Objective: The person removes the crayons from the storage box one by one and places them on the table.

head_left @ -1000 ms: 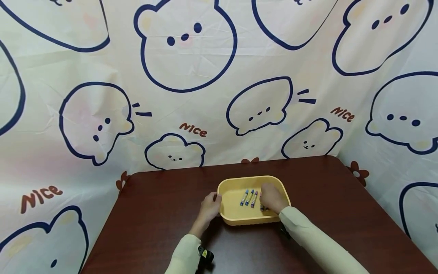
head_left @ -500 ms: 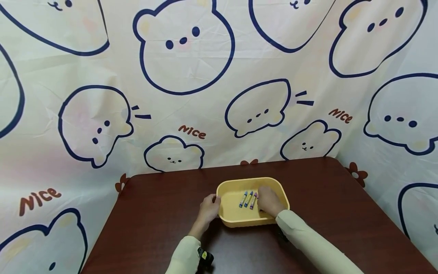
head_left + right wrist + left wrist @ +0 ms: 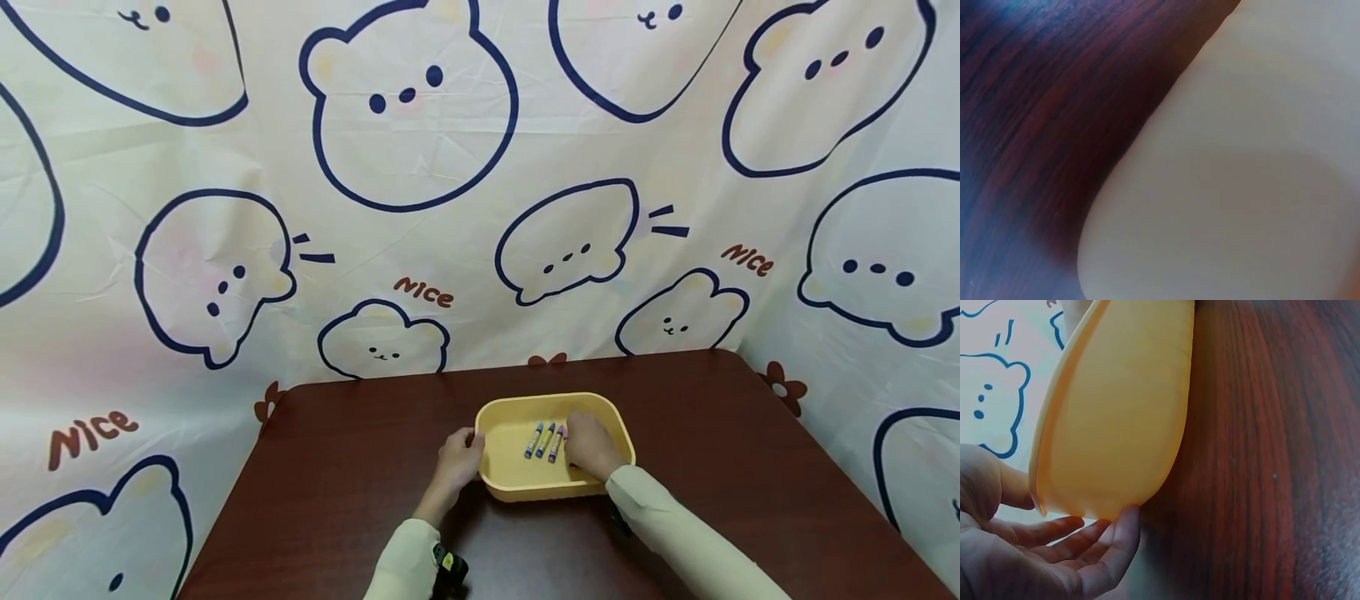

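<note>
A shallow yellow tray (image 3: 517,482) with rounded corners sits on the table. My left hand (image 3: 459,458) grips its left end; in the left wrist view the thumb hooks the rim and the fingertips (image 3: 1127,515) press the outer wall. Three crayons lie side by side in the tray: a light blue one (image 3: 533,440), a darker blue one (image 3: 545,441) and a purple one (image 3: 556,445). Inside the tray's right half, my right hand (image 3: 592,446) has curled fingers, with a pinkish crayon tip (image 3: 566,433) showing at them. The hand hides the rest of that crayon.
The dark wooden table (image 3: 360,467) extends around the tray. A bear-printed cloth (image 3: 420,250) hangs behind it and along the sides. The tray's pale wall (image 3: 1222,187) fills much of the right wrist view.
My right hand has shifted slightly left and down in the tray. Crayon ends that showed beneath it a second ago are out of sight. The left hand keeps its hold.
</note>
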Tool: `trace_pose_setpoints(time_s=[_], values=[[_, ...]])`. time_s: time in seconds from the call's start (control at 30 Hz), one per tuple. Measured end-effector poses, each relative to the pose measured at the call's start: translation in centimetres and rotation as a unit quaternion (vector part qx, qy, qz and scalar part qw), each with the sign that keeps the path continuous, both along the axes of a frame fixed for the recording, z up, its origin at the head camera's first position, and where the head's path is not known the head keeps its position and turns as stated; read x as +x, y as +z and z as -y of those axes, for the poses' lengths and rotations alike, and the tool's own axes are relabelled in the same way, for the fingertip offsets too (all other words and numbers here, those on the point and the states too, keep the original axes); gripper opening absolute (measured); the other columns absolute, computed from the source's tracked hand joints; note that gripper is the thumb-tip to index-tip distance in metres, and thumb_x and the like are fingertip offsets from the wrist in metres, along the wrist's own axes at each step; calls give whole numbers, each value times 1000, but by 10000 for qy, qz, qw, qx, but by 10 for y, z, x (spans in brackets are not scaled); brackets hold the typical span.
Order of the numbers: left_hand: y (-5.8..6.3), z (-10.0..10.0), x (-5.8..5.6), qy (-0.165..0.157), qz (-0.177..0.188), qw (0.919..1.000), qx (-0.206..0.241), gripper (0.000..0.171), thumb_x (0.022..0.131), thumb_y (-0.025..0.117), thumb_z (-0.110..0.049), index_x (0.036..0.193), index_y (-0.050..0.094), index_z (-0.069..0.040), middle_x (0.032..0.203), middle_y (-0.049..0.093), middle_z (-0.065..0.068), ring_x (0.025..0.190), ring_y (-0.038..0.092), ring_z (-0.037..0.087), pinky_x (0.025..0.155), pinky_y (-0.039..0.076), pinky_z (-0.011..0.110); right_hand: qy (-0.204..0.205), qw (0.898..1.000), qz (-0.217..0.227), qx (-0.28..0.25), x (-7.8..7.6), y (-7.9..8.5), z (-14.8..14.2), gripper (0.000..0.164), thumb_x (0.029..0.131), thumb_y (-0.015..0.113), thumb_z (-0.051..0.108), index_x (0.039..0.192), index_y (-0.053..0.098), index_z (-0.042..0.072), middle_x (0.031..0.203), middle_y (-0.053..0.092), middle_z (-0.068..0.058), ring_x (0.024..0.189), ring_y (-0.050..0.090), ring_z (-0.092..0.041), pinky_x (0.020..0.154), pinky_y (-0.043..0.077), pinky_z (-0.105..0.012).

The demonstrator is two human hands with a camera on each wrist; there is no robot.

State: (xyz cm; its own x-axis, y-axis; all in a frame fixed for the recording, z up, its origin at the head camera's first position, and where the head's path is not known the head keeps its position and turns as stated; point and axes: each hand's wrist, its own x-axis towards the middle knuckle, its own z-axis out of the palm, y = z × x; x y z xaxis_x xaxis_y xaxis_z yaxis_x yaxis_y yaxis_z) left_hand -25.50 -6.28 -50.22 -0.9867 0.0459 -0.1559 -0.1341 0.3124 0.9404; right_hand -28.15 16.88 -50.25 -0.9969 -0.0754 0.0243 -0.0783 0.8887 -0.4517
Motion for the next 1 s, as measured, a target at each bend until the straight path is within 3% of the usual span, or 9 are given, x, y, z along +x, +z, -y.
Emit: trace_pose_setpoints(time_s=[0.23, 0.33, 0.47, 0.57, 0.7, 0.8, 0.9, 1.0], values=[[-2, 1, -1, 1, 53, 10000, -51, 43, 108, 47, -24, 138, 55, 5, 113, 65, 21, 89, 69, 28, 66, 62, 34, -89, 9997, 127, -213, 1, -2, -4, 12, 83, 61, -10, 82, 59, 1, 68, 51, -6, 54, 49, -17, 47, 36, -23], [-2, 1, -2, -7, 50, 10000, -29, 43, 108, 47, -24, 138, 55, 5, 113, 65, 21, 89, 70, 28, 66, 63, 34, -181, 9990, 189, -373, 0, 0, -9, 11, 84, 62, -9, 79, 59, 1, 62, 47, -4, 50, 44, -15, 45, 33, -22], [-1, 1, -2, -14, 31, 10000, 10, 43, 108, 46, -24, 138, 54, 5, 114, 65, 21, 90, 70, 27, 66, 63, 32, -304, 9981, 117, -514, -1, 5, -18, 30, 83, 65, -5, 62, 49, 9, 52, 39, 1, 42, 35, -12, 41, 28, -21], [-1, 2, -1, -23, -22, 10000, -4, 43, 108, 47, -24, 138, 54, 6, 113, 66, 22, 87, 70, 26, 67, 63, 34, -419, 9965, 198, -699, 1, 14, -23, 43, 86, 67, -1, 56, 40, 14, 49, 37, 2, 39, 41, -12, 39, 32, -20], [-2, 2, 0, -19, -79, 10000, -21, 42, 108, 48, -23, 137, 55, 6, 111, 66, 22, 84, 70, 26, 67, 63, 37, -602, 9937, 358, -870, 5, 34, -28, 47, 89, 67, 3, 53, 39, 15, 48, 40, 2, 41, 51, -14, 39, 40, -20], [-2, 1, 0, -4, -74, 10000, -33, 42, 107, 48, -22, 138, 55, 6, 114, 65, 22, 86, 69, 26, 68, 63, 38, -706, 9924, 382, -937, 7, 54, -33, 34, 91, 67, 4, 60, 52, 8, 54, 48, -2, 46, 55, -15, 42, 45, -21], [-2, 1, 0, 8, -67, 9999, -82, 43, 107, 49, -23, 139, 54, 5, 115, 65, 22, 87, 69, 27, 68, 63, 37, -739, 9916, 378, -992, 8, 74, -44, 13, 93, 66, 6, 83, 67, -1, 69, 61, -8, 55, 60, -15, 47, 52, -23], [-2, 2, -1, -4, -64, 9999, -94, 43, 108, 48, -23, 140, 53, 5, 117, 65, 22, 87, 69, 27, 68, 63, 37, -779, 9921, 306, -932, 7, 90, -62, 15, 94, 65, 7, 101, 71, -5, 82, 69, -15, 61, 64, -16, 51, 55, -26]])
